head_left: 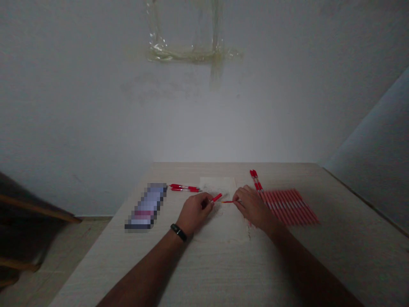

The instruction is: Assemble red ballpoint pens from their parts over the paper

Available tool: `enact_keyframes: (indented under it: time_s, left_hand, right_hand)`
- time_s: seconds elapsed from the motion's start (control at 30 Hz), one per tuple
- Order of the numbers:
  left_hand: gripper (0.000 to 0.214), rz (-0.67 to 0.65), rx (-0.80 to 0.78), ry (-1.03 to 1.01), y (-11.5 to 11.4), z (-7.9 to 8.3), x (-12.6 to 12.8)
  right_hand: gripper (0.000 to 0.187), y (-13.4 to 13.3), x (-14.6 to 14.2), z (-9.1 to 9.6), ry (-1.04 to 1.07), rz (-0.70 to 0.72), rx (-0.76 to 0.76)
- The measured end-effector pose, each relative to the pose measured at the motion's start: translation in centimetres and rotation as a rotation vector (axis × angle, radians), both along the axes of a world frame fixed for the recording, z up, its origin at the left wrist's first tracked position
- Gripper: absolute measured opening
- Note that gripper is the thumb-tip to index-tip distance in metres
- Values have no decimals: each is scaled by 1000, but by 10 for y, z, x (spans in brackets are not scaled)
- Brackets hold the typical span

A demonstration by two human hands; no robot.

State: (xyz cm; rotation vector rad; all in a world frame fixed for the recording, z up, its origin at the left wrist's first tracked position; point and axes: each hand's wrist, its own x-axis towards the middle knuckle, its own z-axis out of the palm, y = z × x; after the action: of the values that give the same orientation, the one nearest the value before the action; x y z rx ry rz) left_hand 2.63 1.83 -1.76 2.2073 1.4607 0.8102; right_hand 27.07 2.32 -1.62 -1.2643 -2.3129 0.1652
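Note:
Closed around a short red pen barrel (217,198), my left hand (196,209) is over a pale sheet (220,230) on the table. Opposite it, my right hand (252,205) pinches a thin red pen refill (228,201). The refill's free end points left, toward the barrel, with a small gap between them. Just beyond my left hand lie a few red pens (184,188). Two more red pens (256,180) rest behind my right hand, and a slanted row of several red pens (290,207) lies to its right, partly blurred.
A blurred-out phone-like device (146,207) lies on the left of the wooden table (204,277). The table's far edge meets a grey wall (191,123) with tape on it. Dark wooden furniture (25,230) stands at the lower left.

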Motion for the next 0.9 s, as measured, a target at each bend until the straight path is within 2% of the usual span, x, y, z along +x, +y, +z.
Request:
enact_keyframes:
  time_s: [0.33, 0.7, 0.9]
  left_hand:
    - [16, 70, -21, -42, 2, 0, -3]
    - [13, 87, -5, -67, 2, 0, -4]
    - [17, 66, 24, -6, 3, -2, -6]
  right_hand:
    - [14, 9, 10, 3, 73, -51, 113]
    - [16, 12, 13, 2, 74, -12, 113]
    - [21, 12, 18, 4, 59, -5, 142]
